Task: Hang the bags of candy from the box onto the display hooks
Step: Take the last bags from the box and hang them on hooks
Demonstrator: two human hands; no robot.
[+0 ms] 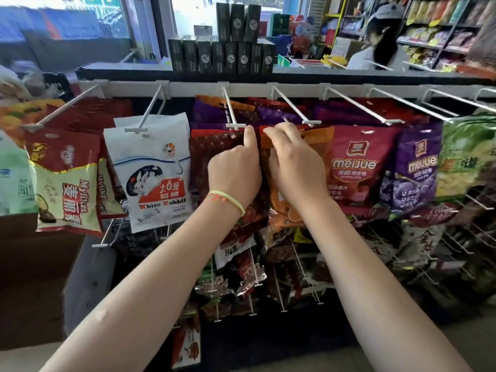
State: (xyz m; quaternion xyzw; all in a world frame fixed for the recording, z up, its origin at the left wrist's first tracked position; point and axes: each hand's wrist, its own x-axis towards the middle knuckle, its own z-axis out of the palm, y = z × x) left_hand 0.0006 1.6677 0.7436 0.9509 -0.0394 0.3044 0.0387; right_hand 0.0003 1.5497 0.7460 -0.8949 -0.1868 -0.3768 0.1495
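Note:
An orange candy bag (316, 142) hangs in front of the rack at centre, under the white display hook (298, 108). My right hand (292, 162) grips its top edge, fingers curled over it. My left hand (236, 167) holds the bag's left upper corner, thumb raised beside the tip of the neighbouring hook (231, 108). A dark red bag (206, 154) hangs just left of it. The cardboard box (35, 277) stands at lower left; I cannot see inside it.
A White Rabbit bag (155, 173), Mylikes bags (67, 183), red (357, 167) and purple (416, 170) Meijue bags and a green bag (467, 157) hang along the top row. Lower hooks carry several dark snack packs. Black boxes (222, 57) stand on the counter; a person (375, 47) is behind it.

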